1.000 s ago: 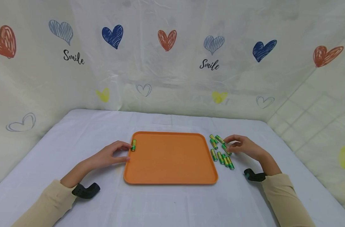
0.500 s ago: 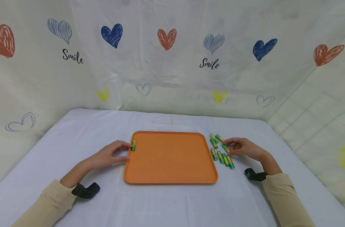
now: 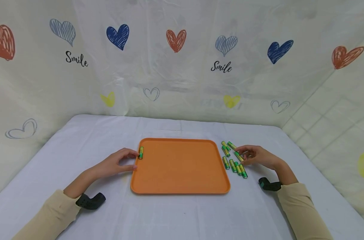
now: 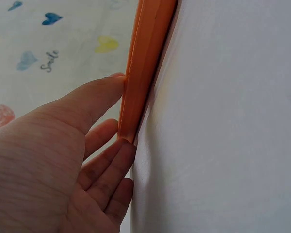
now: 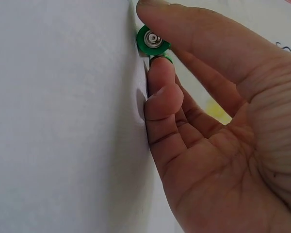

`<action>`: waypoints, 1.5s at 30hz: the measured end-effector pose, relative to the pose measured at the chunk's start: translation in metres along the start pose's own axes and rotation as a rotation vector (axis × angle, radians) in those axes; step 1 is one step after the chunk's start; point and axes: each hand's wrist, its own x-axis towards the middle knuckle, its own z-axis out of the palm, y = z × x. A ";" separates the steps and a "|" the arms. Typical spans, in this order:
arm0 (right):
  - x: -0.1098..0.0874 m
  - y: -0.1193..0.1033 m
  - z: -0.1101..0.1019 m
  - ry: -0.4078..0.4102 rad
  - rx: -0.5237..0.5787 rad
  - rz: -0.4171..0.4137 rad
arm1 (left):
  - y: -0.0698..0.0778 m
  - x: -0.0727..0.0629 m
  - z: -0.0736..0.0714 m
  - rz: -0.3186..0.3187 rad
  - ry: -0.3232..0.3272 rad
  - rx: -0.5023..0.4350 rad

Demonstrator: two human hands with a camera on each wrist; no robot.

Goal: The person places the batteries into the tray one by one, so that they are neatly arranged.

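On the orange tray [image 3: 182,166] a green-and-yellow battery [image 3: 141,152] lies by the left rim. My left hand [image 3: 117,161] rests thumb and fingertips against that rim, its index fingertip close by the battery. Its fingers are loosely extended in the left wrist view. Right of the tray, my right hand [image 3: 258,157] pinches one battery [image 3: 238,156] that lies on the cloth between thumb and fingers. In the right wrist view a battery's metal end [image 5: 153,39] shows beneath the thumb, and the other fingers are partly curled. Exact fingertip contact there is hidden.
Several more batteries [image 3: 231,165] lie loosely grouped around the right hand, beside the tray's right rim. A white cloth [image 3: 182,216] covers the table. Behind stands a pale backdrop [image 3: 182,83] printed with hearts. Each wrist wears a black device [image 3: 90,201].
My right hand has lowered slightly and its thumb and fingers have closed in around a battery, then stayed there. The left hand has kept its place at the tray's rim.
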 end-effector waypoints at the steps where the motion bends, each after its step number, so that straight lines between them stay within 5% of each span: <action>1: 0.000 0.000 0.000 0.000 -0.003 -0.004 | 0.000 0.000 0.000 0.000 0.001 0.001; 28: -0.001 -0.004 0.001 0.027 -0.027 0.036 | -0.002 0.001 0.001 0.011 0.008 0.023; 45: -0.002 -0.011 0.004 0.150 -0.059 0.082 | 0.000 0.001 0.000 0.010 0.005 0.021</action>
